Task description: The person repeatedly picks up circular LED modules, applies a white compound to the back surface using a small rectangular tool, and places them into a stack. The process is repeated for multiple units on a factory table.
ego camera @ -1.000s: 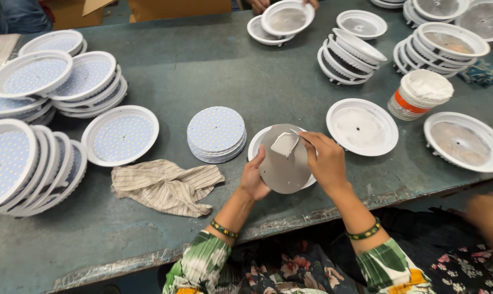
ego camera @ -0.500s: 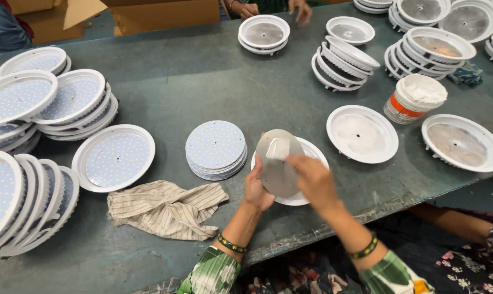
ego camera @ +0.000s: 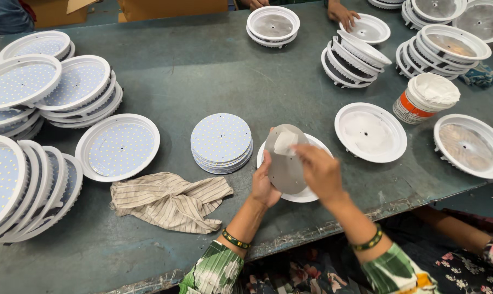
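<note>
Holding a grey round disc [ego camera: 285, 163] tilted above a white shallow housing [ego camera: 306, 191], the left hand [ego camera: 264, 184] grips its lower-left edge, while the right hand [ego camera: 321, 170] pinches a white pad [ego camera: 285, 142] against the disc's face. A stack of 1 pile of LED discs [ego camera: 221, 141] lies just left.

Single head-worn view, looking steeply down and forward, close above the tabletop [ego camera: 203, 71], near edge along the lower frame
</note>
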